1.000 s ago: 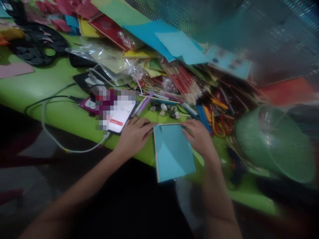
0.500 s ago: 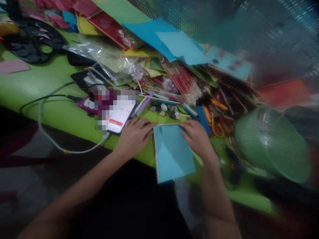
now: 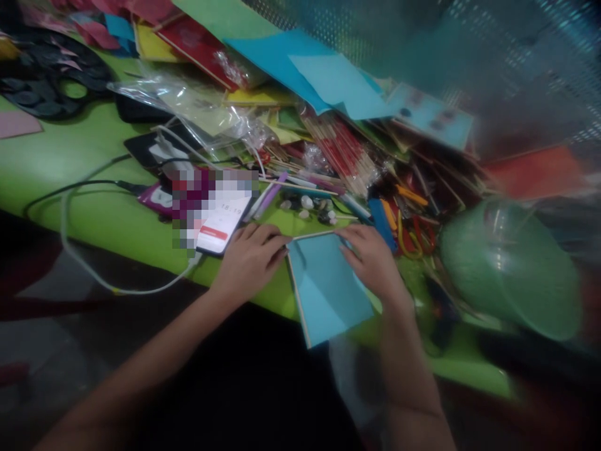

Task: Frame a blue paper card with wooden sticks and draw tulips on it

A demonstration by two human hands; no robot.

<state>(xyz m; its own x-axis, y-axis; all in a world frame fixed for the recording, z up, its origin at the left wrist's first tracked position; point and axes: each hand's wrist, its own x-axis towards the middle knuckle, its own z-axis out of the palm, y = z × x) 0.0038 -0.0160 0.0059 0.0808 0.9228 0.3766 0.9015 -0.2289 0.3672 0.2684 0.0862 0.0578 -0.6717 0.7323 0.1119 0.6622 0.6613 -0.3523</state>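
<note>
The blue card (image 3: 331, 291) overhangs the near edge of the tabletop (image 3: 70, 150). Left hand (image 3: 251, 258) and right hand (image 3: 374, 258) grips pinch the pale stick (image 3: 313, 236) along the card's far edge. Phone (image 3: 223, 216): left of card. Small stones (image 3: 307, 203): just beyond card. Green bowl (image 3: 509, 269): right of card, well apart.

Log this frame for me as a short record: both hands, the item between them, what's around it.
Left hand: at the blue card's far left corner
Right hand: at its far right corner
Edges: thin stick at far edge; tan strip down left edge
Left: phone, screen lit
Right: green bowl
Surface: green table
</note>
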